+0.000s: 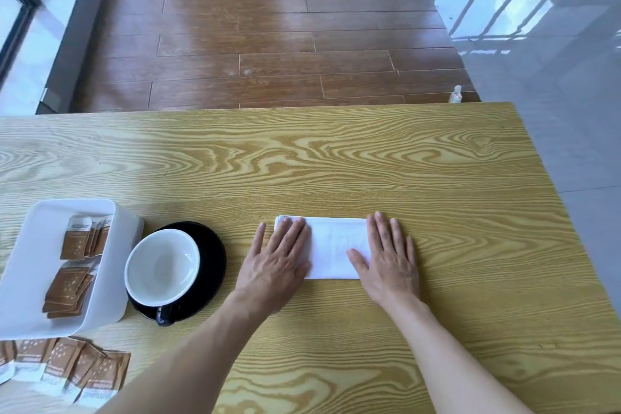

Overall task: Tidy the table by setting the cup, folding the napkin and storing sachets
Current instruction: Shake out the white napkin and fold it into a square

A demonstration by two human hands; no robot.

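At the left edge of the pale wood-grain table [369, 161] stood the white rectangular plastic tub [111, 265], and in it lay two stacks of brown paper sachets [72, 265], one behind the other, with room left over. More loose brown-and-white sachets [67, 370] lay fanned on the table just in front of the tub, not yet stored. Just beside the tub sat the white-lined black cup [163, 267], empty, on its round black saucer [211, 255], its handle pointing toward me.

My left hand [275, 262] lay spread flat, palm down, on the left end of the folded white paper napkin [336, 245], and my right hand [386, 262] lay spread flat on the right end. Neither pinched anything. To set the crease well, I judged I should press evenly and sweep outward toward the edges, keeping the layers squared so no corner crept out.
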